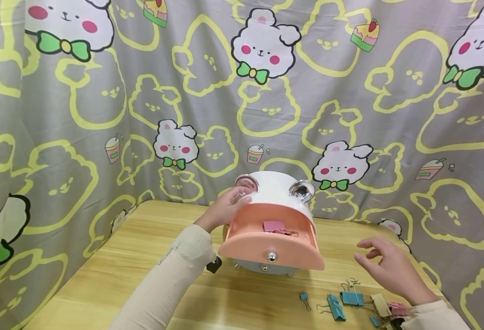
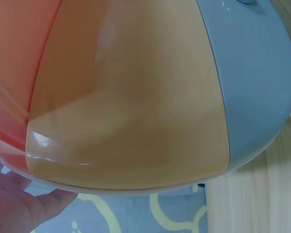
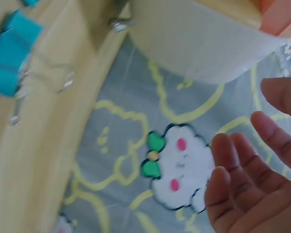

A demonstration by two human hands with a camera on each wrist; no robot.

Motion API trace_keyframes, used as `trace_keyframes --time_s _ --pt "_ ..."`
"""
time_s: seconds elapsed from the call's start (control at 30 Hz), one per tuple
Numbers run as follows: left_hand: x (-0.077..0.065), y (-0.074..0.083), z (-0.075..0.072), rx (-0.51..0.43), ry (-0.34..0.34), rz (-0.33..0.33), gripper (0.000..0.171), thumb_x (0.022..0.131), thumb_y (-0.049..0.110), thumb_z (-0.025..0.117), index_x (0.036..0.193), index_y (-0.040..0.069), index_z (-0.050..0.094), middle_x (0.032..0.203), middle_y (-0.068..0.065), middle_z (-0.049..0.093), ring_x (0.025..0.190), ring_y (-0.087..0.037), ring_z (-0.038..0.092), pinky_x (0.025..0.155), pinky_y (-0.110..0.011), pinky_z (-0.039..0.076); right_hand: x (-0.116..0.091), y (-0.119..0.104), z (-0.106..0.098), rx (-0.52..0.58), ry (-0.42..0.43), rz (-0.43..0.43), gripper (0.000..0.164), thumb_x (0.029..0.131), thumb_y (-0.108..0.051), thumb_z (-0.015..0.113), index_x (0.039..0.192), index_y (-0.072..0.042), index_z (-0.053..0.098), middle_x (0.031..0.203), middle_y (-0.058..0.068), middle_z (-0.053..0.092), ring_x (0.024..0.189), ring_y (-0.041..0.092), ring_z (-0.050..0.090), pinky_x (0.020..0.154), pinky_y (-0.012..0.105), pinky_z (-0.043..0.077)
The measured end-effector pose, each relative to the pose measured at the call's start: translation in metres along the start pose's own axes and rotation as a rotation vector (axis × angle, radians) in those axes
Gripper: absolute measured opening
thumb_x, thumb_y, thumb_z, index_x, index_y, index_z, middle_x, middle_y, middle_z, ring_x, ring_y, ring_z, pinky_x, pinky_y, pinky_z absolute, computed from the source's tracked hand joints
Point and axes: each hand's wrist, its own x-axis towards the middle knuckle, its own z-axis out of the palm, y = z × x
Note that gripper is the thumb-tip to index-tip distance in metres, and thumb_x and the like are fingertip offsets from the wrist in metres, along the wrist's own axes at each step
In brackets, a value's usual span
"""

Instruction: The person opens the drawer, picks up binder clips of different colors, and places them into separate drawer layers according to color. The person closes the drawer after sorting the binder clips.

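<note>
A small rounded drawer box (image 1: 276, 185) with a white shell and silver ears stands on the table. Its top peach drawer (image 1: 247, 243) is pulled out, and pink binder clips (image 1: 274, 226) lie inside. My left hand (image 1: 224, 208) rests on the box's upper left side by one ear; the left wrist view shows its fingers (image 2: 58, 201) at the edge of the shell. To the right of the box, my right hand (image 1: 394, 268) hovers with nothing in it, fingers loosely bent. Below it lie teal binder clips (image 1: 336, 307) and other clips.
A cream clip (image 1: 380, 305) and a pink clip (image 1: 398, 308) lie in the cluster at the front right of the wooden table (image 1: 142, 275). One small teal clip (image 1: 304, 297) sits apart. A dark object (image 1: 214, 265) shows beside the box. Patterned curtain (image 1: 208, 110) hangs behind.
</note>
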Motion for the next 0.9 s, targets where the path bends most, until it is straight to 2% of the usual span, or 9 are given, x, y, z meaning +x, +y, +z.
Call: trace_keyframes --time_s 0.13,0.33,0.57,0.77,0.9 --pt "0.0 0.001 -0.001 0.005 0.0 0.015 0.035 0.097 0.033 0.057 0.126 0.013 0.059 0.135 -0.011 0.052 0.128 -0.031 0.044 0.104 -0.053 0.035 -0.01 0.021 0.002 0.006 -0.11 0.096 0.031 0.09 -0.028 0.071 0.11 -0.005 0.066 0.11 0.016 0.064 0.083 0.025 0.064 0.059 0.038 0.05" --pt "-0.001 0.002 -0.001 -0.003 -0.018 0.004 0.038 0.097 0.036 0.056 0.128 0.014 0.058 0.136 -0.01 0.051 0.127 -0.031 0.045 0.101 -0.052 0.039 -0.023 0.055 0.002 -0.018 -0.206 0.194 0.035 0.091 -0.03 0.069 0.112 -0.003 0.065 0.109 0.018 0.064 0.081 0.025 0.065 0.061 0.039 0.051" --pt "-0.001 0.001 -0.001 -0.013 -0.01 0.001 0.037 0.097 0.035 0.057 0.127 0.013 0.059 0.135 -0.011 0.052 0.127 -0.031 0.044 0.103 -0.053 0.036 -0.033 0.089 0.003 -0.002 -0.335 0.295 0.037 0.092 -0.03 0.067 0.111 0.002 0.063 0.105 0.019 0.065 0.08 0.026 0.065 0.068 0.044 0.053" --pt "-0.001 0.001 -0.001 -0.017 -0.011 -0.005 0.037 0.097 0.035 0.057 0.126 0.013 0.059 0.135 -0.011 0.052 0.126 -0.03 0.045 0.103 -0.052 0.036 -0.042 0.112 0.009 0.054 -0.544 0.432 0.053 0.089 -0.043 0.067 0.111 0.005 0.06 0.104 0.024 0.062 0.082 0.031 0.064 0.07 0.047 0.051" --pt "0.0 0.001 -0.001 -0.019 -0.011 -0.002 0.036 0.097 0.034 0.058 0.126 0.013 0.059 0.134 -0.011 0.052 0.126 -0.029 0.045 0.104 -0.051 0.036 -0.049 0.122 0.013 0.103 -0.632 0.455 0.048 0.092 -0.04 0.065 0.111 0.003 0.059 0.102 0.018 0.063 0.088 0.037 0.062 0.071 0.049 0.05"
